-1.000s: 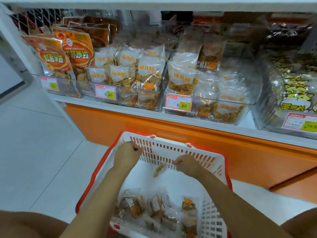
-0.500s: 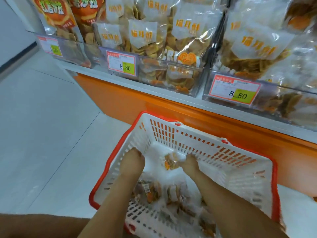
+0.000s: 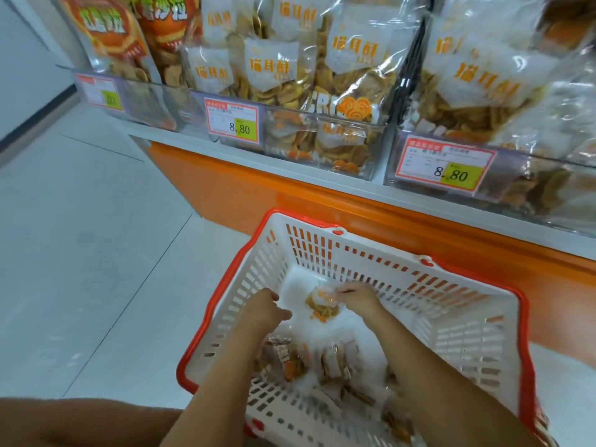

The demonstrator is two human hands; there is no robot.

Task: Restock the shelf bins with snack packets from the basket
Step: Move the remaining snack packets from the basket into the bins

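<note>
Red-rimmed white plastic basket [image 3: 523, 317]: around both hands. Small clear snack packet [image 3: 322, 305]: inside basket, between left hand [image 3: 263, 309] and right hand [image 3: 358, 300], pinched by right. Heap of clear snack packets [image 3: 325, 359]: inside basket, nearer the person than hands. Clear plastic shelf bins [image 3: 325, 146]: beyond hands, higher, side by side.

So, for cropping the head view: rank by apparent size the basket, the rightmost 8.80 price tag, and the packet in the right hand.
1. basket
2. price tag
3. packet, partly covered by the right hand
</note>
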